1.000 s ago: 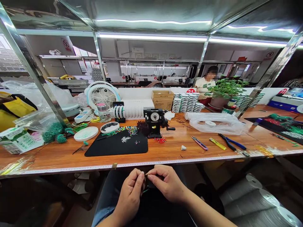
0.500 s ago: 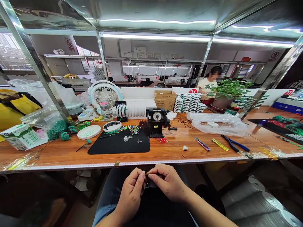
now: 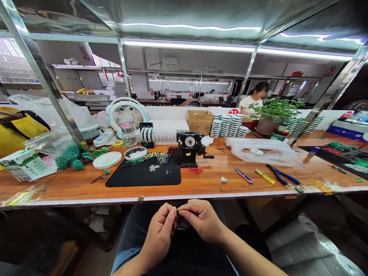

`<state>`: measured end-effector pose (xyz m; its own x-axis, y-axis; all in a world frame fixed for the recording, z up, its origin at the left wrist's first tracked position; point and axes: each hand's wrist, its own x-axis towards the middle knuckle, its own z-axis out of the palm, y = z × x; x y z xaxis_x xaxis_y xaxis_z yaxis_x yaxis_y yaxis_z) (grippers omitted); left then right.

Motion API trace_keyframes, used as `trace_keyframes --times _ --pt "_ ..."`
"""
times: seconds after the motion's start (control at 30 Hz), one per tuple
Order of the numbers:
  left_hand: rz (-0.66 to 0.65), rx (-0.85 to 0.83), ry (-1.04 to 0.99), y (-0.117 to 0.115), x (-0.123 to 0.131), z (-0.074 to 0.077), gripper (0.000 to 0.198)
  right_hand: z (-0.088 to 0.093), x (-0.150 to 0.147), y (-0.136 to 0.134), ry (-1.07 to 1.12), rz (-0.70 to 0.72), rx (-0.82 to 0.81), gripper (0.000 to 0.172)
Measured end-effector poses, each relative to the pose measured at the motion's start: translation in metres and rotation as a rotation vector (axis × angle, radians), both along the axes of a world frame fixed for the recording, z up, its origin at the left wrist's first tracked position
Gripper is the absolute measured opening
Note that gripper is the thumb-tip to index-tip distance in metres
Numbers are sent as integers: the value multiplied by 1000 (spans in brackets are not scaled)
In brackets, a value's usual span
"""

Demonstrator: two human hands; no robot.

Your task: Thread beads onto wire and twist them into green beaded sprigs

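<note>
My left hand (image 3: 159, 234) and right hand (image 3: 202, 221) pinch a thin pale wire (image 3: 180, 209) (fiddly stuff) over my blue denim jeans (image 3: 130, 239), just off the orange wooden tabletop (image 3: 66, 188).

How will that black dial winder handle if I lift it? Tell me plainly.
The black dial winder looks compact and mostly metal, so expect it to be heavy for its size. Its flat base on the wooden table suggests it won't tip easily. The side handle may swing when lifted.
</note>
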<state>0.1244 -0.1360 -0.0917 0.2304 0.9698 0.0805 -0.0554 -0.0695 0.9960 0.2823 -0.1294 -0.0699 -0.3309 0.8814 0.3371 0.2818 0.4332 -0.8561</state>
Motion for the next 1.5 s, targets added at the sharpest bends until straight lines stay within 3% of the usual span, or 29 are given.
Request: trace_keyframes --times 0.33,1.37,1.5 --pt "-4 15 -10 0 -1 1 28 1 -1 -1 105 -24 -135 19" --pt "10 83 44 0 -2 0 27 5 1 2 160 25 -206 20" --pt "15 106 87 -1 -2 -2 28 5 2 2 126 -25 -196 16"
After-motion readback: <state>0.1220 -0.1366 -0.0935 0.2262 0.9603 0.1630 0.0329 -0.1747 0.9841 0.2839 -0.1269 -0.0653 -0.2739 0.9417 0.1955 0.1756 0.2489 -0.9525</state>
